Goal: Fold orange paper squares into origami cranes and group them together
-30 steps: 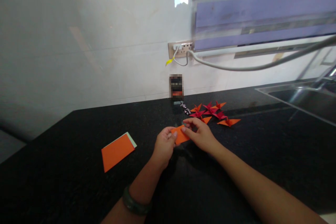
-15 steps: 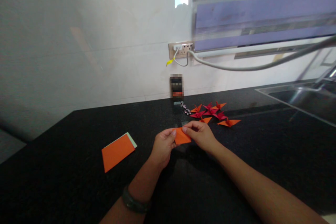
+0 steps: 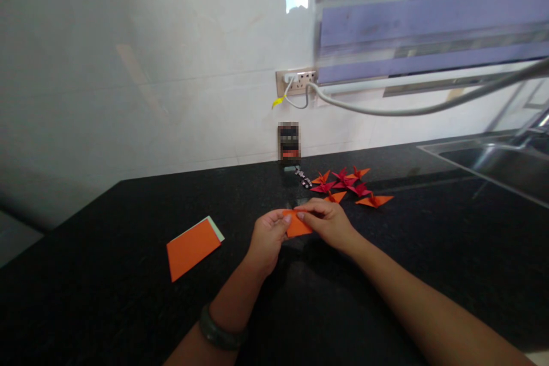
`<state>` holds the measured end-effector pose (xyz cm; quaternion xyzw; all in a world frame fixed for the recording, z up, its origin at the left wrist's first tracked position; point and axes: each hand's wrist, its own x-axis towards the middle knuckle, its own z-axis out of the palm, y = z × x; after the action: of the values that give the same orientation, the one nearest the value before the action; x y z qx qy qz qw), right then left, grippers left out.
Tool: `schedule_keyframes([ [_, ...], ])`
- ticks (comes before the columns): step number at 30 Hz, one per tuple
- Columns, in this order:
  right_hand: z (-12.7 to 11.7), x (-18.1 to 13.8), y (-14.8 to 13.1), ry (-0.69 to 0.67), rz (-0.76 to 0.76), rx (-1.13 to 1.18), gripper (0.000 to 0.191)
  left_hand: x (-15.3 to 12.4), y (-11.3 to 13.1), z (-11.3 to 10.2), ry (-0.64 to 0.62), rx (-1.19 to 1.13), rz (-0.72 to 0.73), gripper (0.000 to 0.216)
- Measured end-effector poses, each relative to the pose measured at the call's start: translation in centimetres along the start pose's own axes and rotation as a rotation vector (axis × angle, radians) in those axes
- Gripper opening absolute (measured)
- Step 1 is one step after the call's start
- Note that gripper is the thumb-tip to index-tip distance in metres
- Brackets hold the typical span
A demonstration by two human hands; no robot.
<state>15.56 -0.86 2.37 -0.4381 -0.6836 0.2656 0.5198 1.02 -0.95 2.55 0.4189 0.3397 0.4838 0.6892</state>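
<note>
A small piece of folded orange paper [image 3: 299, 226] is held between my two hands, just above the dark countertop. My left hand [image 3: 268, 240] pinches its left side, thumb on top. On the upper right edge, the thumb and fingers of my right hand [image 3: 328, 222] are closed on the same paper; its far edge is partly hidden by them. Beyond my right hand lie several red and orange folded paper cranes [image 3: 343, 182]. To the left rests a stack of orange paper [image 3: 193, 249] with a pale green sheet showing beneath it.
Against the wall stands a small dark device with a blurred front [image 3: 289, 142], a beaded strap [image 3: 303, 178] beside it. A wall socket [image 3: 295, 81] carries a grey cable [image 3: 377, 110]. A sink [image 3: 506, 166] is set into the black countertop [image 3: 128, 211] at right.
My right fingers and thumb have shifted slightly left along the top edge of the orange paper, closer to my left thumb. The cranes and the paper stack stay put.
</note>
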Motion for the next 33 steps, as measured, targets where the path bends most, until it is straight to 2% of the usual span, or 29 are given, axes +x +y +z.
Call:
schedule_keyframes([
  [9, -0.7, -0.1, -0.2, -0.127, -0.280, -0.106, 0.025, 0.1, 0.0, -0.1, -0.016, -0.028, -0.040, 0.019],
  [14, -1.2, -0.1, -0.3, -0.195, -0.367, -0.192, 0.033, 0.1, 0.2, 0.0, -0.020, -0.061, -0.065, 0.018],
  [23, -0.6, -0.2, -0.7, -0.124, -0.315, -0.083, 0.028, 0.2, -0.2, -0.4, -0.060, -0.062, -0.064, 0.023],
  [33, -0.5, -0.3, -0.6, -0.151, -0.323, -0.086, 0.028, 0.0, 0.2, 0.0, -0.002, -0.026, -0.076, 0.029],
])
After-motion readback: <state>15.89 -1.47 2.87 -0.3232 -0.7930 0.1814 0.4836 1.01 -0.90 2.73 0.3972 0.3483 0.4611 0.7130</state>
